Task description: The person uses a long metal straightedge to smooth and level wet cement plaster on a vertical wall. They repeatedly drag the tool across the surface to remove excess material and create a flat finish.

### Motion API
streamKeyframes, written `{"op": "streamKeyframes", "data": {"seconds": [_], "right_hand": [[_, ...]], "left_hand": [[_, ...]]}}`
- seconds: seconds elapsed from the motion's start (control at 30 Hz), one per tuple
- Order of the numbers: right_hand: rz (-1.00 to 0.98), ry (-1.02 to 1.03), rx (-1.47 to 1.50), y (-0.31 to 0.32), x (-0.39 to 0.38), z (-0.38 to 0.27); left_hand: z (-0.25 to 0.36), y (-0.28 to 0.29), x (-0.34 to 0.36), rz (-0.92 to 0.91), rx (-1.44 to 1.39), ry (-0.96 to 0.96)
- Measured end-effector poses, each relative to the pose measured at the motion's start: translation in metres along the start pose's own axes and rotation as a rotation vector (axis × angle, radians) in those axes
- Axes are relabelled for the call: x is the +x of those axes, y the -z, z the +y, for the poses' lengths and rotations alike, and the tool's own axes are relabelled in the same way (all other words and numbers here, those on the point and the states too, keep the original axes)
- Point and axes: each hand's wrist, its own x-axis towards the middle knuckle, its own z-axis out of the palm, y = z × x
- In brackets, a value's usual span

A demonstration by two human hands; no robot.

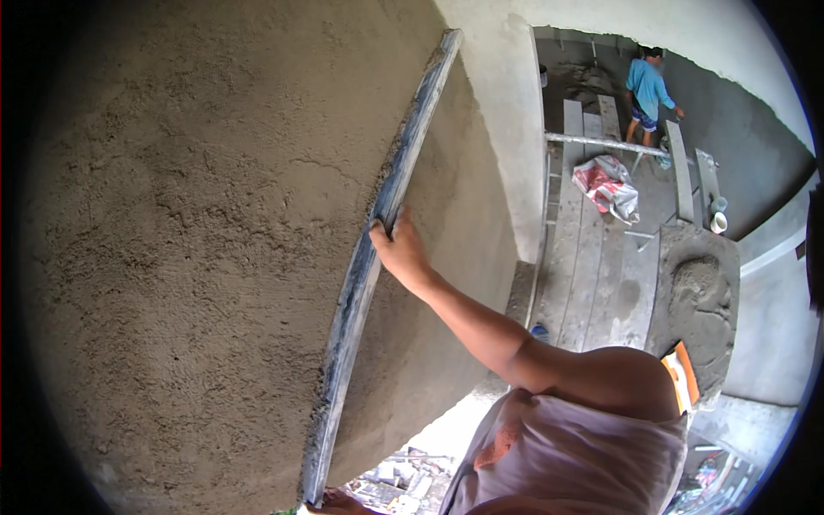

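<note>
A long metal straightedge [369, 245], smeared with grey mortar, lies slantwise against the plastered wall [197, 257]. Around its middle my right hand [402, 247] is closed, thumb on the near face, arm stretched out from the shoulder. My left hand [339, 503] is closed on the lower end at the bottom edge; only part of it shows. Left of the bar the mortar is rough and pitted; to its right the surface looks smoother.
Scaffold planks [592, 249] run beyond my arm, with a metal pipe [601, 140] across them. A red-and-white sack [608, 187] lies there. Mortar [699, 279] is heaped on a board at right, beside an orange-and-white object [681, 376]. A person in blue [650, 86] stands farther back.
</note>
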Motion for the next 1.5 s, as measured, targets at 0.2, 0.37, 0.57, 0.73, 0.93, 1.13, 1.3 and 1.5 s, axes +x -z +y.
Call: {"op": "streamKeyframes", "data": {"seconds": [0.2, 0.37, 0.57, 0.73, 0.93, 1.13, 1.3, 1.5], "right_hand": [[-0.057, -0.025, -0.016, 0.003, 0.004, -0.005], [0.001, 0.076, -0.075, -0.005, 0.013, -0.021], [-0.050, 0.047, -0.116, -0.002, 0.011, -0.048], [-0.033, 0.073, -0.048, -0.007, 0.024, -0.071], [-0.001, 0.101, -0.082, -0.014, 0.031, -0.070], [-0.083, 0.038, -0.007, -0.006, 0.027, -0.089], [-0.286, -0.063, -0.131, 0.008, 0.030, -0.122], [-0.045, 0.151, -0.025, -0.010, 0.042, -0.122]], "left_hand": [[0.004, -0.008, -0.002, 0.009, -0.005, 0.000], [0.009, -0.021, -0.003, 0.021, 0.004, -0.001], [0.017, -0.027, -0.007, 0.068, -0.022, -0.024], [0.020, -0.020, -0.001, 0.024, -0.010, 0.001], [0.027, -0.032, -0.012, -0.010, 0.025, -0.021], [0.035, -0.037, -0.014, 0.031, -0.030, -0.026], [0.040, -0.042, -0.020, 0.001, -0.056, -0.026], [0.037, -0.043, -0.018, -0.078, -0.114, -0.029]]}}
